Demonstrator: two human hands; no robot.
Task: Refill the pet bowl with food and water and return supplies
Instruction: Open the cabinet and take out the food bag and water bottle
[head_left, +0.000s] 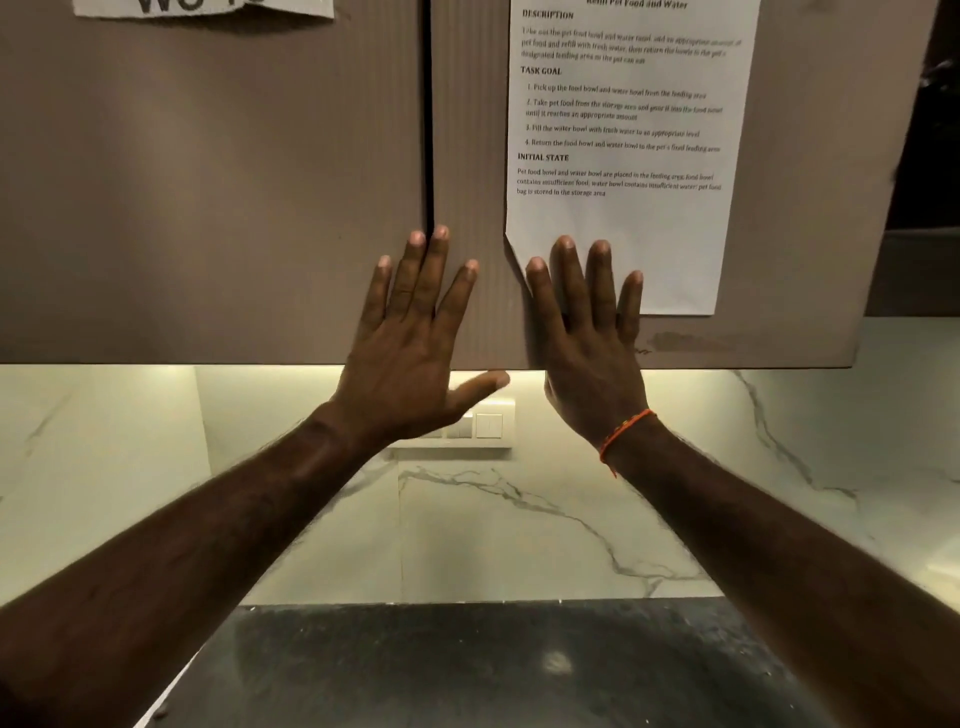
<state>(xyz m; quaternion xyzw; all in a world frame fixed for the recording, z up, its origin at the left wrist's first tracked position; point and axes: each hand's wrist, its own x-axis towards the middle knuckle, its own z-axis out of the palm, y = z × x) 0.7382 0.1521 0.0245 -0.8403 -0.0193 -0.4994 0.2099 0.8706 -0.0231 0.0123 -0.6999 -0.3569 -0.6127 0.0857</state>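
Observation:
Both my hands are raised flat in front of a brown wall cupboard (208, 208), backs toward me. My left hand (415, 343) has straight, spread fingers near the gap between the two doors. My right hand (587, 338), with an orange thread on its wrist, has straight fingers over the lower left corner of a printed task sheet (623, 156) taped to the right door. Neither hand holds anything. No pet bowl, food bag or water is in view.
A second paper (202, 6) is taped at the top of the left door. Below the cupboard is a lit marble backsplash (519, 519) with a white switch plate (485, 423). A dark countertop (467, 670) lies at the bottom.

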